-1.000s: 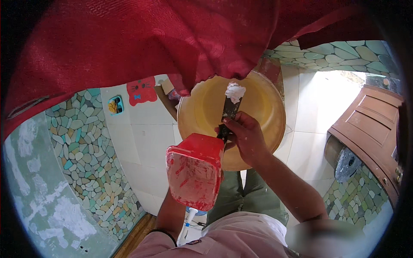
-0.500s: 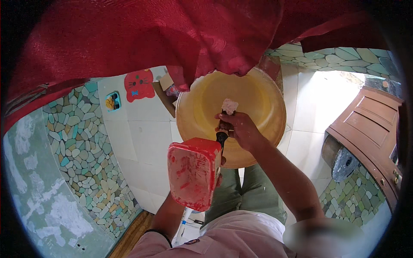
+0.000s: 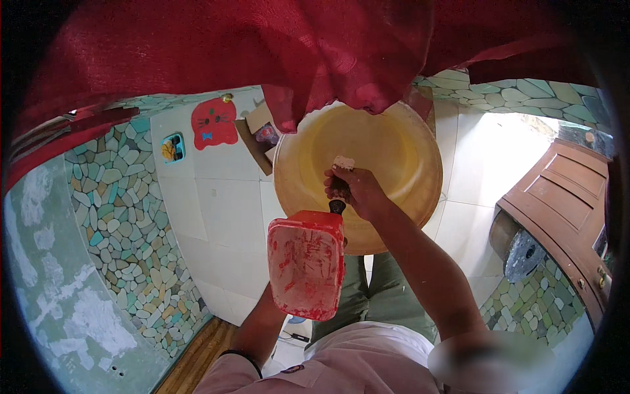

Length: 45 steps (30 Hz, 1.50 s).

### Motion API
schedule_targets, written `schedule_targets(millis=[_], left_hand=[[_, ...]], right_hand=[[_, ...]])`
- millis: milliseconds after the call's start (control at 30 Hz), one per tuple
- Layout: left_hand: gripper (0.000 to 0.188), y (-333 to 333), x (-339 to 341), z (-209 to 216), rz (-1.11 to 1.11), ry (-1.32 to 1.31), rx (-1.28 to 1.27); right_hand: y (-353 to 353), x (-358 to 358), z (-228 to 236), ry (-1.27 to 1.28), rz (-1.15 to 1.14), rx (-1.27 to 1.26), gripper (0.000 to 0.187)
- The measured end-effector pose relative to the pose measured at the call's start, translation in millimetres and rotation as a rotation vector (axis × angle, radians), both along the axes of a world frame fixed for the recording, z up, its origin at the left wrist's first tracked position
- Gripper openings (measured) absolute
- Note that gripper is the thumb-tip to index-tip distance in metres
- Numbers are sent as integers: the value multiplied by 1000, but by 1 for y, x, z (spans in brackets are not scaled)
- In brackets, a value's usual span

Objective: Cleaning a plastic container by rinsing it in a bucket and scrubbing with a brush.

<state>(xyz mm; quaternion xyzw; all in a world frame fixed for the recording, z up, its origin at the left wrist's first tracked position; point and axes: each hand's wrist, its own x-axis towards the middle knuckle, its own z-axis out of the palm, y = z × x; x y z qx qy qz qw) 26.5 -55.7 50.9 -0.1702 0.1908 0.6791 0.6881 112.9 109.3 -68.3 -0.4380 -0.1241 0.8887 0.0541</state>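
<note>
In my left hand (image 3: 345, 243) is a red plastic tub (image 3: 305, 266), its inside smeared with pale paste. Only fingertips show at the tub's right edge; the rest of that hand is hidden behind it. My right hand (image 3: 357, 192) is closed round a dark tool with a black handle (image 3: 336, 207), and a lump of pinkish-white paste (image 3: 344, 162) shows at its far end. The tool's handle end is close to the tub's far rim. Whether it has a blade is hidden by my fingers. Both hands are over or beside a large, round, yellowish basin-like thing (image 3: 420, 190).
Dark red cloth (image 3: 230, 52) hangs across the top. Left on the tiled floor are a red cat-shaped mat (image 3: 214, 125), a small blue tray (image 3: 173, 148) and an open cardboard box (image 3: 254, 146). At right stand a brown wooden door (image 3: 558, 190) and a spool-like drum (image 3: 524, 253).
The tub has shifted slightly right and turned more upright. My right hand has drawn a little nearer with the tool, and less of the paste lump shows.
</note>
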Motion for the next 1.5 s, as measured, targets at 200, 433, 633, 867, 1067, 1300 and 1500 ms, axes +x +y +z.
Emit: schedule_targets(millis=[200, 433, 633, 867, 1067, 1300, 1500], left_hand=[[59, 4, 0, -10, -1, 7, -12], [58, 1, 8, -15, -6, 17, -22], [57, 11, 26, -30, -28, -39, -14], [57, -14, 11, -30, 45, 27, -144], [56, -15, 20, -37, 39, 13, -161], [56, -21, 22, -42, 43, 34, -195], [55, -4, 31, -51, 5, 17, -165]], right_hand=[[-1, -7, -16, -22, -12, -4, 24], [16, -14, -77, -346, -99, 74, 12], [54, 31, -209, -612, 506, 316, 14], [34, -5, -165, -519, 1826, 1400, 27], [46, 12, -183, -732, 1083, 812, 42], [37, -12, -149, -779, 1028, 982, 54], [72, 4, -146, -868, 884, 887, 68]])
